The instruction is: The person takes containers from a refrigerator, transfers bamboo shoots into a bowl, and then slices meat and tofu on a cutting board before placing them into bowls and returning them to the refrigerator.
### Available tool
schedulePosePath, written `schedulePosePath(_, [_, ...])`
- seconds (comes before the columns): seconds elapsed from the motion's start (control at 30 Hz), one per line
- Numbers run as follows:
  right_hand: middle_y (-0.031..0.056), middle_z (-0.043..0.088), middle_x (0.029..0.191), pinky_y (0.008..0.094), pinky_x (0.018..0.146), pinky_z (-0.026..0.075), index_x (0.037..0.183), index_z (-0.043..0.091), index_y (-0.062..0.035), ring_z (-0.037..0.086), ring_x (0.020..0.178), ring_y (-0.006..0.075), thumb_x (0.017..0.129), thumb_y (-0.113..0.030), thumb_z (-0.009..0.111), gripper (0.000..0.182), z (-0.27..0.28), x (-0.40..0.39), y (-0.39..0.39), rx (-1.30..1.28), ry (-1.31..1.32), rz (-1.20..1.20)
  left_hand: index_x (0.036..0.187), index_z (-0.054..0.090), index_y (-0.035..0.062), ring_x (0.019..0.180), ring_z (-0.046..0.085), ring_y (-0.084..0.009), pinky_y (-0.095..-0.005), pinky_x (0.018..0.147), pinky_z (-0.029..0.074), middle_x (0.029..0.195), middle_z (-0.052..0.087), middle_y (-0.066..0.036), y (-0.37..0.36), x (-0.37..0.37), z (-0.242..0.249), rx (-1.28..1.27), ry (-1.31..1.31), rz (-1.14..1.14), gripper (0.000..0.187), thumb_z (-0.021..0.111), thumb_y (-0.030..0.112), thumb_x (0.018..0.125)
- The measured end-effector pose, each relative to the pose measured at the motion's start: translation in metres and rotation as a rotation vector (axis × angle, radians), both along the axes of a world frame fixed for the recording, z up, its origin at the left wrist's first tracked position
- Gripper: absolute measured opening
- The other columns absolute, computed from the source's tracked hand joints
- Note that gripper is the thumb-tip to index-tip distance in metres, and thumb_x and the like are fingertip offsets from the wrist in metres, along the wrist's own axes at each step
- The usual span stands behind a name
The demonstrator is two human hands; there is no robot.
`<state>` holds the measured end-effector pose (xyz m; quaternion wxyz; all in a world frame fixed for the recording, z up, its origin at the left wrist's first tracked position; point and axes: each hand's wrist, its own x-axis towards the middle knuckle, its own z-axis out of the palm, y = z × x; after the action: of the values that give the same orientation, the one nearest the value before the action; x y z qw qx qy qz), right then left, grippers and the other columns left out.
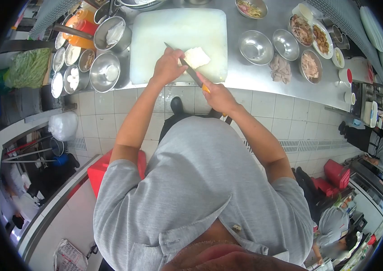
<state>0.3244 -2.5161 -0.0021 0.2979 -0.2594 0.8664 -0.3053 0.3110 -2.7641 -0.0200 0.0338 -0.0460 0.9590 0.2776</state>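
My right hand (220, 97) is closed around the yellow handle of a knife (192, 75). The blade slants up and left over a white cutting board (155, 27). Across the blade's far part lie the bent fingers of my left hand (169, 67), and the tip shows beyond them. A white block (197, 57), looking like tofu, rests on the board just right of my left fingers, beside the blade. Whether those fingers also touch the block is hard to see.
Metal bowls (256, 47) stand right of the board, with a crumpled cloth (280, 69) and dishes of cooked food (321, 39). On the left are a metal pot (113, 32), another bowl (105, 72) and orange bottles (81, 40). Other people (336, 221) are at the lower right.
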Motion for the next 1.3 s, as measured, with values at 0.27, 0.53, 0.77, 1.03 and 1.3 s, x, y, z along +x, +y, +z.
schedulePosePath(0.27, [0.0231,0.072,0.107,0.0484,0.09,0.054,0.164,0.031,-0.0258,0.069,0.098,0.0404,0.1,-0.01,0.056,0.071,0.01,0.002,-0.002,0.062,0.016,0.023,0.113,0.072,0.0179,0.096,0.068,-0.033,-0.0422,0.087,0.056,0.115,0.059,-0.015,-0.008,-0.01,0.0,-0.063,-0.111,-0.142,0.035,0.08,0.036,0.084])
schedulePosePath(0.53, [0.0227,0.072,0.108,0.0495,0.089,0.055,0.164,0.031,-0.0255,0.07,0.098,0.0404,0.1,-0.011,0.056,0.071,0.018,0.005,-0.003,0.099,0.039,0.008,0.117,0.066,0.0058,0.106,0.066,-0.0305,-0.0396,0.09,0.057,0.123,0.055,-0.015,-0.011,0.002,0.0,0.209,-0.038,0.04,0.052,0.089,0.018,0.072])
schedulePosePath(0.77, [0.024,0.072,0.108,0.0493,0.09,0.054,0.164,0.031,-0.0253,0.07,0.099,0.041,0.1,-0.013,0.058,0.07,0.021,0.004,-0.005,0.075,0.009,-0.028,0.115,0.064,0.0056,0.1,0.068,-0.0251,-0.0349,0.081,0.061,0.121,0.057,-0.012,-0.018,0.008,-0.015,0.181,-0.005,-0.079,0.053,0.091,0.011,0.069])
schedulePosePath(1.03, [0.0239,0.072,0.107,0.0495,0.09,0.054,0.164,0.032,-0.0255,0.07,0.098,0.0408,0.1,-0.013,0.058,0.07,0.034,0.006,-0.007,0.111,0.05,-0.018,0.123,0.058,0.0073,0.094,0.069,-0.0254,-0.0383,0.085,0.057,0.117,0.06,-0.012,-0.006,0.006,-0.016,0.147,0.013,0.032,0.062,0.091,0.017,0.072])
schedulePosePath(1.3, [0.0236,0.072,0.112,0.0482,0.092,0.054,0.164,0.031,-0.0264,0.07,0.102,0.0411,0.1,-0.014,0.059,0.071,0.031,0.006,-0.003,0.08,-0.029,-0.043,0.121,0.055,0.0064,0.095,0.067,-0.0269,-0.0389,0.085,0.057,0.119,0.06,-0.014,0.002,0.012,-0.003,0.163,0.054,0.056,0.06,0.091,0.016,0.073])
